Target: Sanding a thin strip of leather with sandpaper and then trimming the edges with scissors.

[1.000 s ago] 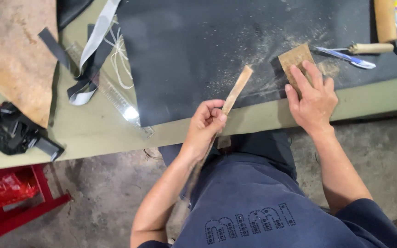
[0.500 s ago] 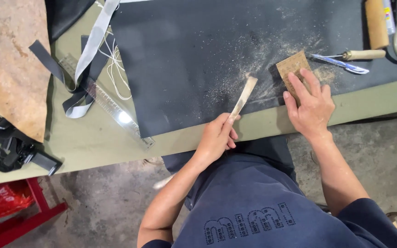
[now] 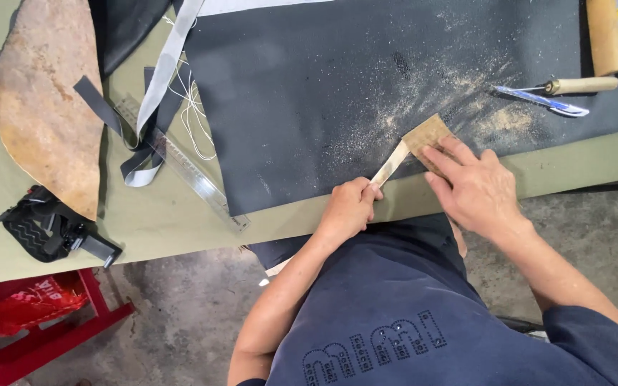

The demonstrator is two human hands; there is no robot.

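My left hand [image 3: 350, 207] pinches a narrow tan strip [image 3: 393, 164] at the table's front edge; the strip slants up to the right and lies flat on the dark mat [image 3: 309, 93]. A brown sanding block [image 3: 427, 137] rests on the strip's far end, and my right hand [image 3: 471, 187] presses on it with spread fingers. Pale dust is scattered over the mat around the block.
A wooden-handled knife [image 3: 552, 93] lies at the back right, with a wooden roller [image 3: 604, 36] beyond it. A clear ruler [image 3: 184, 171], grey straps [image 3: 134, 136] and white cord lie left of the mat. A brown leather piece [image 3: 44, 114], a black buckle [image 3: 44, 229] and a red stool [image 3: 44, 314] are at left.
My left hand lowered the strip onto the mat and slid toward the table edge. My right hand brought the sanding block left and toward me, onto the strip's end.
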